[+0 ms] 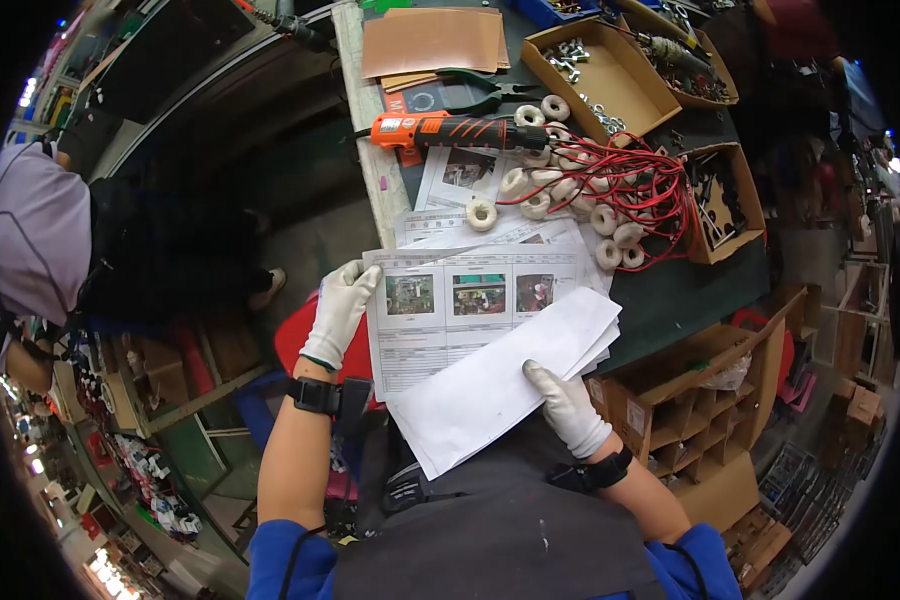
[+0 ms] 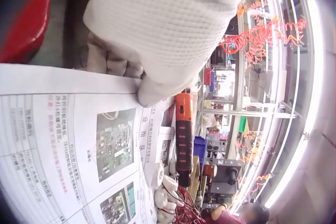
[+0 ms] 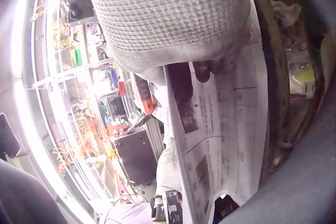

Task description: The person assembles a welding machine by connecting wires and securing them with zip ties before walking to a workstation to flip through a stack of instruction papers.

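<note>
Both hands wear white knit gloves. My left hand (image 1: 340,312) pinches the upper left corner of a printed sheet (image 1: 410,352) with text and three photos along its top. In the left wrist view the thumb lies over the edge of that printed page (image 2: 68,145). My right hand (image 1: 568,408) grips the lower right side of several papers (image 1: 500,385) whose blank white backs are folded over the printed sheet. The thumb is on top; the right wrist view shows printed inner faces (image 3: 236,108) below the glove. More printed sheets (image 1: 430,228) lie on the bench just beyond.
On the dark bench lie an orange-black power screwdriver (image 1: 450,131), pliers (image 1: 485,90), and white rings (image 1: 481,213) with red wires (image 1: 650,190). Cardboard boxes of hardware (image 1: 610,75) stand at the back right. A divided carton (image 1: 690,400) is at the right; another person (image 1: 40,230) is at the left.
</note>
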`<state>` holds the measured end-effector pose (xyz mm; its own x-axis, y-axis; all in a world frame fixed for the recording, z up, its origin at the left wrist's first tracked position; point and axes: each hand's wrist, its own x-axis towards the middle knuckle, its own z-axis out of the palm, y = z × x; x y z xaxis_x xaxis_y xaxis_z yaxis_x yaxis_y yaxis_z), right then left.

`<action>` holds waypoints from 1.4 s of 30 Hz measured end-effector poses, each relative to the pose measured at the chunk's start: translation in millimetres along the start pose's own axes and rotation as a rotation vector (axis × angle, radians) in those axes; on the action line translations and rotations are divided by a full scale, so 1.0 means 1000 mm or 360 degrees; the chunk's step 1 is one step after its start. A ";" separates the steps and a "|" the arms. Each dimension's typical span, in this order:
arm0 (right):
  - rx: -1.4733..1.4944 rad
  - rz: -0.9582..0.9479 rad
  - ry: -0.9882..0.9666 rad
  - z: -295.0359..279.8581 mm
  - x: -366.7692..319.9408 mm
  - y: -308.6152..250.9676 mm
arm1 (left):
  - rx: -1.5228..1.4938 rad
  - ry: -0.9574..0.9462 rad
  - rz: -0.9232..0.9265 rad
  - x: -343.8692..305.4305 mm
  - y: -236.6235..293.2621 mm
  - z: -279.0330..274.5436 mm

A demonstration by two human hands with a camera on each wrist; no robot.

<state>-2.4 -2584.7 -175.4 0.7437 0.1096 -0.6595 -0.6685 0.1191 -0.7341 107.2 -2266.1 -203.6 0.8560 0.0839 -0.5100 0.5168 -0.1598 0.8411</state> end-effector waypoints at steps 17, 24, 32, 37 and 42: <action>0.0557 0.0095 0.0017 0.009 0.000 -0.027 | 0.0044 -0.0316 0.0152 -0.057 0.033 -0.003; -0.0017 0.0203 -0.0059 -0.002 0.000 -0.028 | 0.0735 -0.1314 0.0804 -0.126 0.050 0.022; 0.0318 -0.0030 -0.0013 0.011 -0.001 -0.022 | 0.1226 -0.0203 0.0815 -0.085 0.019 0.007; 0.0264 -0.0074 0.0037 0.012 -0.002 -0.022 | 0.1801 0.0162 0.0432 -0.069 -0.005 0.027; 0.0243 -0.0041 0.0019 0.009 0.000 -0.018 | 0.1807 0.0165 0.0415 -0.068 -0.016 0.035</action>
<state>9.7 -2578.4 -160.8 0.7601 0.0927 -0.6431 -0.6408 0.2707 -0.7184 40.1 -2303.4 -188.8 0.9586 -0.0097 -0.2846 0.0637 -0.9668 0.2475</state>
